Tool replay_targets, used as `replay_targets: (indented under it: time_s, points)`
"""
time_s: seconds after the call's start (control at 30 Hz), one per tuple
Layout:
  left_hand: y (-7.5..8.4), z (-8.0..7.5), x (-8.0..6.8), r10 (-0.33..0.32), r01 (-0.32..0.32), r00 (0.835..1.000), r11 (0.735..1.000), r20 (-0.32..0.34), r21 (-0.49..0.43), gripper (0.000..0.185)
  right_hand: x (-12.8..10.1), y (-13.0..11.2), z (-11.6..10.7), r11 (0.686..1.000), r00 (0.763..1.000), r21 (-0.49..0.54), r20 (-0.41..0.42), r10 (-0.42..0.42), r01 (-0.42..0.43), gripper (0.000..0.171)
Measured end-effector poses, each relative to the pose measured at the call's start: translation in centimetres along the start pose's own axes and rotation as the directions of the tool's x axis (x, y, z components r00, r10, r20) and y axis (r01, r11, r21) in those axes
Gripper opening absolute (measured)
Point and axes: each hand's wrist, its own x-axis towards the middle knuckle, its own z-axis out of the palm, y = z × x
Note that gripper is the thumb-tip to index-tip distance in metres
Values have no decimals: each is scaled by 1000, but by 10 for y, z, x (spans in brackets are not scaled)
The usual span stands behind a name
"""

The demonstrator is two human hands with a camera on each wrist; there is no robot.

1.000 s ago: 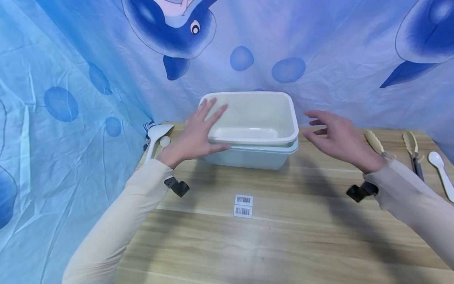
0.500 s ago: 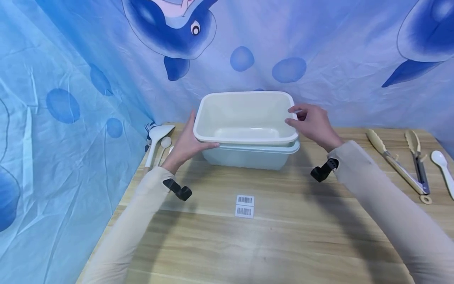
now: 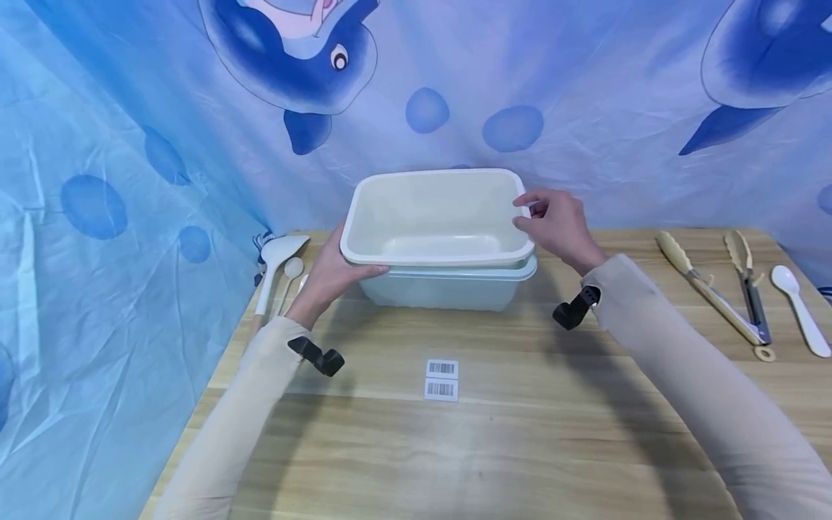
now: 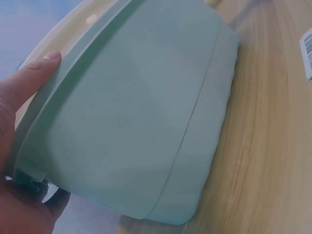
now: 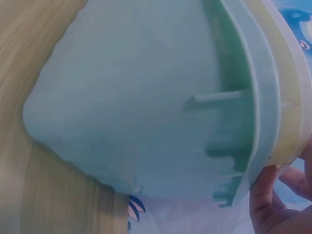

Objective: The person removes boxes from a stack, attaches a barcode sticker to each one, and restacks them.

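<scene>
A white plastic tub [image 3: 435, 209] sits nested in a pale green tub [image 3: 442, 289] at the back of the wooden table. My left hand [image 3: 333, 273] grips the stack's left end. In the left wrist view the thumb [image 4: 36, 73] lies over the green rim and the other fingers curl beneath it. At the opposite end my right hand [image 3: 555, 222] pinches the white tub's rim, thumb and index fingertip reaching over it. The right wrist view has that hand's fingers [image 5: 265, 195] beside both rims. Both tubs stand upright, the white rim just above the green one.
Left of the tubs lie a white turner [image 3: 281, 251] and a white spoon [image 3: 292, 269]. On the right are two pairs of tongs [image 3: 711, 292] [image 3: 747, 278] and another white spoon [image 3: 799, 310]. A barcode label [image 3: 441, 380] is on the table; a blue curtain [image 3: 455, 65] hangs behind.
Both hands have come in from open, apart from the tubs, to their ends: the left round the left end, the right onto the white rim. The head view has shifted slightly.
</scene>
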Motion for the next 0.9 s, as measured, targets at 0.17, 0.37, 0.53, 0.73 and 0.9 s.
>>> replay_targets:
  time_s: [0.17, 0.37, 0.53, 0.73, 0.9]
  points:
    - [2, 1, -2, 6, -6, 1000, 999, -9, -36, 98, 6, -2, 3, 975, 992, 188, 5, 123, -122, 26]
    - [-2, 1, -2, -12, 10, 1000, 996, -18, -88, 99, 15, -13, 9, 877, 981, 452, -12, 192, -166, 19]
    - [-6, 3, -3, -25, 21, 999, 996, -48, -84, 95, 19, -19, 12, 825, 973, 544, -61, 225, -156, 18]
    - [-8, 6, -5, -76, 72, 995, 995, -64, -65, 86, 18, -27, 1, 716, 976, 697, -120, 179, -46, 20]
    - [-7, 5, -4, -96, 96, 993, 995, -65, 5, 97, 18, -41, -18, 593, 983, 805, -122, 137, 17, 23]
